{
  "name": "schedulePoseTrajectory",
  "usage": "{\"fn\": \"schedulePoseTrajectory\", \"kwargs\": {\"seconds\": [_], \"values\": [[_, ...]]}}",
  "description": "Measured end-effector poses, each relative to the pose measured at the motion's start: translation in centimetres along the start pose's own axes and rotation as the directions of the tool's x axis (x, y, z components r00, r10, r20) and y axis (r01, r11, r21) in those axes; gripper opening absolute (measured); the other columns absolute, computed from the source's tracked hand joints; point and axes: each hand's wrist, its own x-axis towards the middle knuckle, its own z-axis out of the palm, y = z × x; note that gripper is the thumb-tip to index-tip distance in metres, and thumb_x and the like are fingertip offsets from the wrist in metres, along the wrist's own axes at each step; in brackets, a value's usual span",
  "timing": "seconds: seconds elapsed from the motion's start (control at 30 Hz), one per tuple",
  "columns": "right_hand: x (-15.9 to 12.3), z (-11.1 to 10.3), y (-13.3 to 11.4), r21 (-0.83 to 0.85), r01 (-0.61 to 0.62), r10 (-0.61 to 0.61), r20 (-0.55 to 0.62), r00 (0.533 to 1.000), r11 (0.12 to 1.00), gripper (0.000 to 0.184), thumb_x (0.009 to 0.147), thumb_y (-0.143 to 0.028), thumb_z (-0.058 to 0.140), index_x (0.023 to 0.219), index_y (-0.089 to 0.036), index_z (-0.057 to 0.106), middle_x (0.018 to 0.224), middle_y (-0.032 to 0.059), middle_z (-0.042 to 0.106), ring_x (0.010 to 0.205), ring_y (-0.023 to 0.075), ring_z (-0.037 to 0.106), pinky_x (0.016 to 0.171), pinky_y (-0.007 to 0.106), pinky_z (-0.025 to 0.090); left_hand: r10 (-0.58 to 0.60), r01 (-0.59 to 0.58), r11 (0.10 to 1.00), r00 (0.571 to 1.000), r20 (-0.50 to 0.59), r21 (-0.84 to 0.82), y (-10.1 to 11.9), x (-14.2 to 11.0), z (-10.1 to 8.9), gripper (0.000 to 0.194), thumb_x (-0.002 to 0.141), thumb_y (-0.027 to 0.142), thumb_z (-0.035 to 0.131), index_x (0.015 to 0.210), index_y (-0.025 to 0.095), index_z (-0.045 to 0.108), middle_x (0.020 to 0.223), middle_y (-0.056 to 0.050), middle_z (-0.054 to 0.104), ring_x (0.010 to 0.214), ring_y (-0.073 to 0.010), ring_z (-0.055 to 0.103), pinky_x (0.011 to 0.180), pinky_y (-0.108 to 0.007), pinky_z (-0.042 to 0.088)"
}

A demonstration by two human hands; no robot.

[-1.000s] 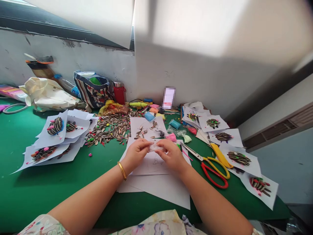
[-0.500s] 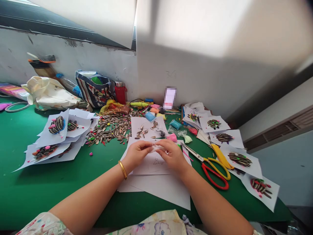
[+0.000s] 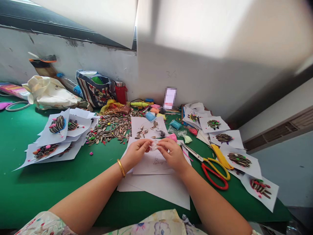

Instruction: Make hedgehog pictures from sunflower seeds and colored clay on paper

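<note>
My left hand (image 3: 137, 151) and my right hand (image 3: 171, 152) meet over a stack of white paper sheets (image 3: 156, 176) on the green table (image 3: 49, 182). Both pinch a small clear plastic wrapper (image 3: 154, 146) between their fingertips, and a bit of red shows inside it. A gold bangle (image 3: 121, 167) sits on my left wrist. The top sheet bears a small pencil drawing (image 3: 159, 160). Just beyond my hands lies another sheet with a few sunflower seeds (image 3: 146, 130) on it.
A heap of sunflower seeds (image 3: 110, 129) lies behind. Finished seed pictures on paper lie left (image 3: 57, 130) and right (image 3: 238, 153). Red and yellow scissors (image 3: 212, 166) rest to my right. Small clay packets (image 3: 151, 114), a striped bag (image 3: 94, 88) and a red flask (image 3: 120, 92) stand at the wall.
My hands have drawn the wrapper slightly away from me and closer together; a spot of red now shows in it. The view shifted a little.
</note>
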Motion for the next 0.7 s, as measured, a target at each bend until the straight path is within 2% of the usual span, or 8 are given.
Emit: {"fn": "schedulePoseTrajectory", "kwargs": {"seconds": [0.1, 0.17, 0.3, 0.4, 0.53, 0.7], "values": [[0.0, 0.0, -0.1, 0.011, -0.029, 0.029, -0.021, 0.999, 1.0, 0.017, 0.091, -0.032, 0.058, 0.099, -0.024, 0.071, 0.105, 0.0091, 0.066, 0.095, 0.022, 0.062, 0.073, 0.034, 0.055, 0.05, -0.05, 0.999, 0.998, 0.043, 0.007, -0.2, -0.2, 0.2, 0.04, 0.075, 0.046, 0.074, 0.104, 0.018, 0.068, 0.1, -0.008, 0.071, 0.084, -0.0192, 0.067, 0.074, -0.032, 0.058], [0.0, 0.0, -0.1, 0.016, -0.029, 0.03, -0.028, 0.999, 0.999, 0.016, 0.091, -0.032, 0.058, 0.099, -0.024, 0.07, 0.104, 0.0087, 0.066, 0.094, 0.0217, 0.062, 0.075, 0.035, 0.055, 0.094, -0.096, 0.992, 0.995, 0.028, 0.084, -0.3, -0.4, 0.4, 0.043, 0.068, 0.04, 0.081, 0.102, 0.019, 0.067, 0.1, -0.007, 0.07, 0.086, -0.0194, 0.066, 0.076, -0.032, 0.058], [0.0, 0.1, -0.3, 0.02, -0.011, 0.012, -0.029, 1.0, 1.0, 0.015, 0.091, -0.031, 0.058, 0.098, -0.023, 0.068, 0.101, 0.0078, 0.066, 0.091, 0.0209, 0.061, 0.075, 0.035, 0.053, 0.173, -0.163, 0.951, 0.985, -0.013, 0.261, -0.2, -0.4, 0.4, 0.021, 0.081, 0.039, 0.07, 0.089, 0.02, 0.069, 0.085, -0.004, 0.07, 0.078, -0.0173, 0.064, 0.073, -0.031, 0.054], [0.0, 0.2, -0.3, 0.032, -0.02, 0.021, -0.028, 0.999, 0.999, 0.015, 0.091, -0.034, 0.058, 0.097, -0.024, 0.067, 0.101, 0.0076, 0.066, 0.087, 0.0202, 0.061, 0.068, 0.033, 0.053, 0.252, -0.239, 0.918, 0.968, -0.001, 0.317, 0.0, -0.2, -0.1, 0.02, 0.085, 0.039, 0.066, 0.08, 0.02, 0.068, 0.081, -0.003, 0.069, 0.076, -0.0172, 0.062, 0.073, -0.031, 0.052], [-0.1, 0.2, -0.4, 0.063, -0.026, 0.027, -0.015, 1.0, 0.998, 0.016, 0.092, -0.034, 0.057, 0.098, -0.023, 0.067, 0.102, 0.0076, 0.066, 0.093, 0.021, 0.061, 0.072, 0.033, 0.052, 0.339, -0.324, 0.896, 0.941, 0.003, 0.303, 0.4, -0.2, -0.3, 0.02, 0.085, 0.039, 0.068, 0.078, 0.02, 0.068, 0.091, -0.006, 0.067, 0.087, -0.0182, 0.063, 0.079, -0.031, 0.053], [-0.1, 0.3, -0.4, 0.069, -0.033, 0.034, -0.013, 0.999, 0.997, 0.017, 0.093, -0.035, 0.056, 0.099, -0.023, 0.067, 0.102, 0.0076, 0.066, 0.095, 0.0211, 0.06, 0.074, 0.033, 0.051, 0.46, -0.413, 0.846, 0.886, -0.068, 0.336, 0.9, -0.8, 0.0, 0.013, 0.084, 0.033, 0.07, 0.085, 0.021, 0.07, 0.101, -0.007, 0.061, 0.086, -0.0161, 0.062, 0.072, -0.029, 0.055]]}}
